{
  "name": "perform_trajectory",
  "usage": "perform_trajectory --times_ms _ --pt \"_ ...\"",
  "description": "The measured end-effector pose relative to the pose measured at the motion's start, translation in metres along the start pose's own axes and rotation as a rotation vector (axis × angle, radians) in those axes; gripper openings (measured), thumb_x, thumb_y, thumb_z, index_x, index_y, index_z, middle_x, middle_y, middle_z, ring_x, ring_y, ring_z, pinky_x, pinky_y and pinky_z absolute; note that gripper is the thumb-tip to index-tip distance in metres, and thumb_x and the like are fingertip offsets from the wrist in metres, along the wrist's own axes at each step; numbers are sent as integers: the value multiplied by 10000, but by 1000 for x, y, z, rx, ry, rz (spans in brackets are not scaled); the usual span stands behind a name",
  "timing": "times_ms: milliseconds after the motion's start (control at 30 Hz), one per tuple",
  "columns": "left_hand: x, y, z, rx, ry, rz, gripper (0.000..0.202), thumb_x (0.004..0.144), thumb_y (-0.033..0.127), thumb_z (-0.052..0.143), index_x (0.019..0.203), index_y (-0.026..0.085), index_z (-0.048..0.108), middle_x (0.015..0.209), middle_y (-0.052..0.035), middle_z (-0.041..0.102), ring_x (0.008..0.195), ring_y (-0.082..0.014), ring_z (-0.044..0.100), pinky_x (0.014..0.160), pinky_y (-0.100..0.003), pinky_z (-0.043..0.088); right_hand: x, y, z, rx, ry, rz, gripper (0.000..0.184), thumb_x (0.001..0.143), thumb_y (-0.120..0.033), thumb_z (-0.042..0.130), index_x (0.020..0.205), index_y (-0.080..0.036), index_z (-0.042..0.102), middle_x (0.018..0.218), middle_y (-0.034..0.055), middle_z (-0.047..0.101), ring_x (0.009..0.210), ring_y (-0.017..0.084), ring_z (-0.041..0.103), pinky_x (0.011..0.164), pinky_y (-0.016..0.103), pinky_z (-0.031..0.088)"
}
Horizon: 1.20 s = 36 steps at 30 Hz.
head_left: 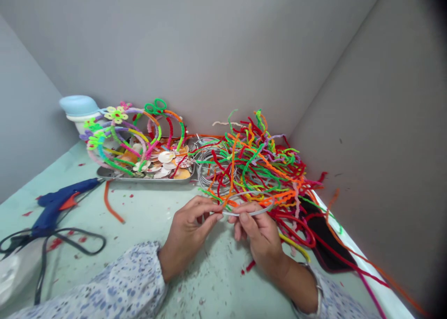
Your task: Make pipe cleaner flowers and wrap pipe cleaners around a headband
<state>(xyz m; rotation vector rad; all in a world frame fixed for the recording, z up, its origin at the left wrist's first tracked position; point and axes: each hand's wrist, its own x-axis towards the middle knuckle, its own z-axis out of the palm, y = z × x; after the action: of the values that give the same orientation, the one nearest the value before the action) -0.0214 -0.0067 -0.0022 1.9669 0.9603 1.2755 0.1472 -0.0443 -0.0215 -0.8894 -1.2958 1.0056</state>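
Left hand and right hand both pinching a plain white headband, fingertips close together, low over the table. Orange pipe cleaner draped across the band near the pinch. Right behind it, a big tangled pile of pipe cleaners. Further left, tray stacked with wrapped headbands and shells. Blue glue gun way off left, cord looping beside it.
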Motion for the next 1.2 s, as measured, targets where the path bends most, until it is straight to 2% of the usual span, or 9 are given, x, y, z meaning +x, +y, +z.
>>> perform_trajectory --times_ms 300,500,667,800,967,1200 --pt "0 -2 0 -31 -47 -33 116 809 138 638 886 193 704 834 -34 639 784 -136 609 664 -233 481 -1 -1 -1 -13 -13 -8 144 950 -271 447 964 -214 579 792 -2 627 541 79 559 526 224 443" --pt "1 0 -1 -45 -113 -109 80 838 163 596 859 183 670 851 -34 632 808 -144 602 719 -256 476 -2 1 -2 -75 -26 -24 145 946 -270 451 950 -206 581 668 -15 608 546 104 570 545 242 455" --pt "0 5 -2 -53 -154 -145 105 868 182 541 854 181 645 878 -41 634 826 -153 592 742 -273 470 -3 0 -2 -123 -41 -54 151 942 -268 450 956 -201 584 758 16 634 547 111 571 569 272 477" --pt "1 6 -2 -38 -139 -155 91 853 178 558 842 179 649 863 -37 633 821 -152 591 739 -266 469 -2 0 -2 -138 -47 -68 159 943 -270 438 945 -201 582 761 18 618 554 115 564 567 275 474" --pt "2 4 -1 -15 -71 -184 73 825 187 603 876 178 655 830 -27 636 754 -139 595 667 -240 468 -2 -1 -2 -130 -46 -78 148 947 -261 430 984 -215 566 825 20 622 557 104 563 552 257 459" --pt "2 3 -1 -13 -95 -165 81 835 183 595 832 178 675 827 -31 637 790 -146 599 710 -252 464 -1 -1 -2 -142 -41 -63 166 945 -287 436 949 -204 580 743 10 613 560 116 561 568 266 466"
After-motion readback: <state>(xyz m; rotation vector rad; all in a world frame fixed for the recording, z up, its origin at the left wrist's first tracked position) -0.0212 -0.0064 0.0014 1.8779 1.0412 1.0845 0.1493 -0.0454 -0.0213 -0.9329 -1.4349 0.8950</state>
